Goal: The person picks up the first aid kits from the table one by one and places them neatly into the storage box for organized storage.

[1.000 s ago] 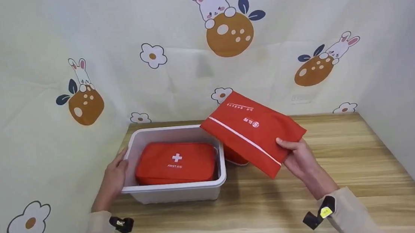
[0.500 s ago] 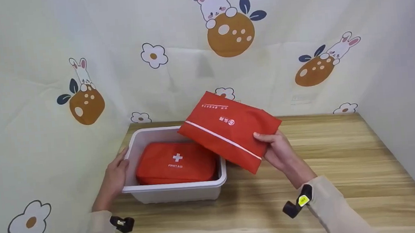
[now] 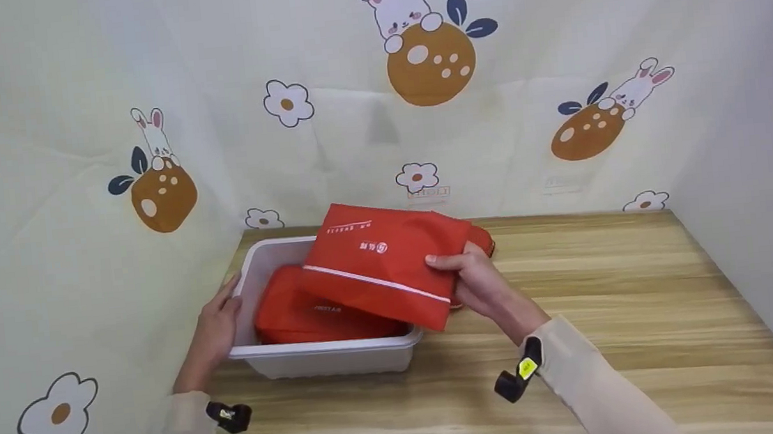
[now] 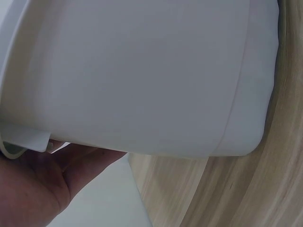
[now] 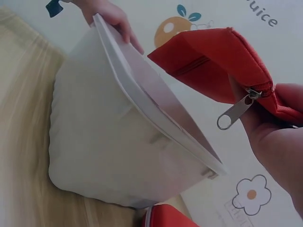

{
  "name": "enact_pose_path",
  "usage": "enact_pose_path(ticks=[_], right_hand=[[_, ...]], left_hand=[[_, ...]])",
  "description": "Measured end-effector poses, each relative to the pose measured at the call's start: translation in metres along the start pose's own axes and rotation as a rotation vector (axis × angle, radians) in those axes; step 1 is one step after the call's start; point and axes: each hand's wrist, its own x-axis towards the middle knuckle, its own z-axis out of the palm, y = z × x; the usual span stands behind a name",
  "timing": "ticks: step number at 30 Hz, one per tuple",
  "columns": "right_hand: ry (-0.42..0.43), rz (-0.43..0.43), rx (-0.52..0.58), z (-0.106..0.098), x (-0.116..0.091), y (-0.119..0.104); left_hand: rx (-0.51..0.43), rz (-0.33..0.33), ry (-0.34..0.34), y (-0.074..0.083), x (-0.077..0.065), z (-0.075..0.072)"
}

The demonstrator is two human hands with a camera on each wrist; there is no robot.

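My right hand [image 3: 483, 282] pinches a flat red zip pouch [image 3: 386, 255] by its right side, thumb on top. The pouch is tilted over the right part of a white plastic bin [image 3: 329, 362]. A metal zipper pull [image 5: 234, 113] dangles near my fingers in the right wrist view. Inside the bin lies a red first aid bag [image 3: 290, 316], partly covered by the pouch; its white cross is hidden. My left hand [image 3: 213, 330] grips the bin's left rim, and the left wrist view shows that hand beside the bin's outer wall [image 4: 142, 75].
Another red case [image 3: 481, 238] lies on the wooden table [image 3: 614, 337] right of the bin, mostly hidden behind the pouch. Pale cloth walls [image 3: 344, 137] printed with rabbits and flowers surround the table at the back and both sides.
My right hand has carried the red pouch left, from beside the bin to over it, and turned it flatter. The pouch now hides the first aid bag's cross. My left hand stays on the rim.
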Motion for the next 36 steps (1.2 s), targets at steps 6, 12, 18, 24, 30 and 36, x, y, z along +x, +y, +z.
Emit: enact_pose_path(ticks=[6, 12, 18, 24, 30, 36], right_hand=[[-0.018, 0.002, -0.005, 0.015, 0.005, 0.009], [-0.043, 0.028, -0.002, 0.026, 0.01, 0.022], [-0.045, 0.042, -0.031, 0.038, 0.014, 0.035], [-0.03, 0.1, -0.064, 0.052, 0.018, 0.04], [-0.035, 0.164, -0.058, 0.063, 0.024, 0.043], [-0.027, 0.115, -0.303, 0.066, 0.026, 0.049]], left_hand=[[-0.004, 0.029, 0.022, 0.0, 0.0, 0.0], [-0.008, 0.025, 0.024, -0.001, 0.002, 0.0], [-0.025, -0.002, -0.001, -0.001, 0.001, 0.001], [-0.016, 0.002, -0.003, 0.0, -0.001, 0.002], [-0.02, -0.017, -0.003, 0.001, -0.002, 0.001], [-0.024, -0.025, 0.002, 0.001, 0.0, 0.003]])
